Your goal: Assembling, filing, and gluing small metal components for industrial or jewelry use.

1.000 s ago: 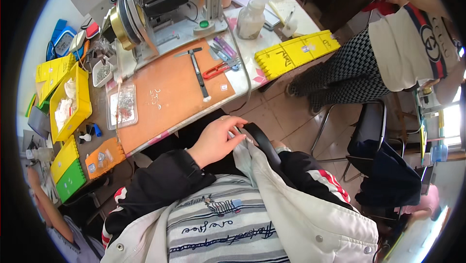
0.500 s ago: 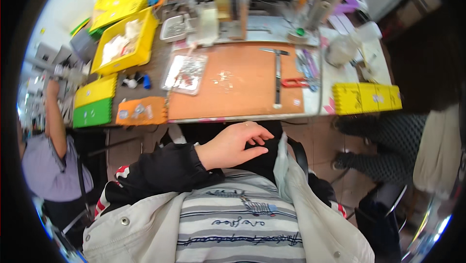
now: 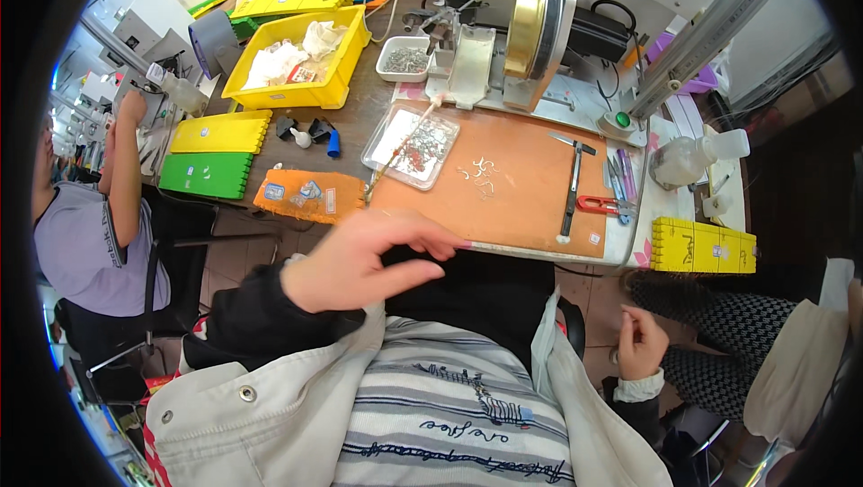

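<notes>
My left hand (image 3: 378, 258) hovers in front of the table's near edge, fingers stretched forward and thumb apart, with nothing in it. Low at the right, beside my body, is my right hand (image 3: 640, 343), its fingers curled closed; their inner side is hidden. Several small pale curved pieces (image 3: 484, 172) lie on an orange-brown work mat (image 3: 526, 204). Left of them sits a clear plastic tray (image 3: 413, 181) with small silvery and reddish parts. A thin stick (image 3: 400, 147) lies across the tray. A dark T-shaped tool (image 3: 572, 190) and a red-handled tool (image 3: 598, 205) rest at the mat's right side.
Behind the mat stands a machine with a brass-coloured wheel (image 3: 524, 33), beside a small white tub of metal bits (image 3: 404, 62). A yellow bin (image 3: 297, 96) is at the left, a clear bottle (image 3: 679, 163) at the right. People sit on both sides.
My left hand has moved left and nearer the tray, fingers straighter. My right hand has come into view at the lower right. The view has shifted, so the table appears farther right.
</notes>
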A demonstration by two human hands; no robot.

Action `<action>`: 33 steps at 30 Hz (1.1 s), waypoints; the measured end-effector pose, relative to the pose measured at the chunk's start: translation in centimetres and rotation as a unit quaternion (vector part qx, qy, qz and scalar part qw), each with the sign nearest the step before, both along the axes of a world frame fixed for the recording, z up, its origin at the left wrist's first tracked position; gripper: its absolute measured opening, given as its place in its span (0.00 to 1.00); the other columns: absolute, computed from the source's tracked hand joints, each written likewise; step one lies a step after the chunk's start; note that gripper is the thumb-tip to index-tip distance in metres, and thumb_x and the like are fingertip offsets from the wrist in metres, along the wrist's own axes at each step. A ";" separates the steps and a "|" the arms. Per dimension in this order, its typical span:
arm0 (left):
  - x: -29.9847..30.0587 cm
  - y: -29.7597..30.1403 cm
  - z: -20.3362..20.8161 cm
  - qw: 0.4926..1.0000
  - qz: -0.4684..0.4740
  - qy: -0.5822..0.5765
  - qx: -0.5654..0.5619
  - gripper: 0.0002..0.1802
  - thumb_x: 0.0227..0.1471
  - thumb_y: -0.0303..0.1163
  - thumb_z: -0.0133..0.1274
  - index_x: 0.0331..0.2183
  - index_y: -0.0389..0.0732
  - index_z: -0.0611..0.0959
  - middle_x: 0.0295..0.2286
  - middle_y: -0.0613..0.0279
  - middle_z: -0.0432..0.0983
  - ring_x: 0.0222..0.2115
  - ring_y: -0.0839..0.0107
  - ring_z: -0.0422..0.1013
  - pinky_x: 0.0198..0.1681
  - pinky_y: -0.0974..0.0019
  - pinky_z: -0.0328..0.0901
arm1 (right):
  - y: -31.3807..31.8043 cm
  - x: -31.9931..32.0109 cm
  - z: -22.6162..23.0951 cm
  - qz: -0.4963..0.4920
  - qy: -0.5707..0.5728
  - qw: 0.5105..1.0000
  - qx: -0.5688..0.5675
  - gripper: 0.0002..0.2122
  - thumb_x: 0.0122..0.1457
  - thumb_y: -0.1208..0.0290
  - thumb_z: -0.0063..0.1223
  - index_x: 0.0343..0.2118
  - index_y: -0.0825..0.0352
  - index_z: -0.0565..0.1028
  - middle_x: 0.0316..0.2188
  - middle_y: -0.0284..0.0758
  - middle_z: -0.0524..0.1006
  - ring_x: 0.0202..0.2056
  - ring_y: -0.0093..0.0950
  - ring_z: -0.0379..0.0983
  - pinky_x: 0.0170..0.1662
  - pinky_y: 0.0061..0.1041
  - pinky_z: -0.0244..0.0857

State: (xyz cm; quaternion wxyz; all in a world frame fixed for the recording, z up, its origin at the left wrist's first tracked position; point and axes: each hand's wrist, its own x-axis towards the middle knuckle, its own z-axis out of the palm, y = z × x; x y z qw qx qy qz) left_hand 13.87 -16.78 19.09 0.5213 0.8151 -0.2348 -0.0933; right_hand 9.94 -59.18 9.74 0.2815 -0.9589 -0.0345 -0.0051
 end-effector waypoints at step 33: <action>22.3 3.3 1.2 0.890 0.203 -0.393 0.107 0.16 0.30 0.30 0.69 0.30 0.47 0.84 0.46 0.64 0.75 0.56 0.53 0.61 0.56 0.53 0.56 | 19.0 21.4 10.3 0.066 -0.230 0.966 0.093 0.21 0.50 0.84 0.57 0.50 0.70 0.72 0.54 0.46 0.70 0.19 0.12 0.64 0.22 0.12 0.59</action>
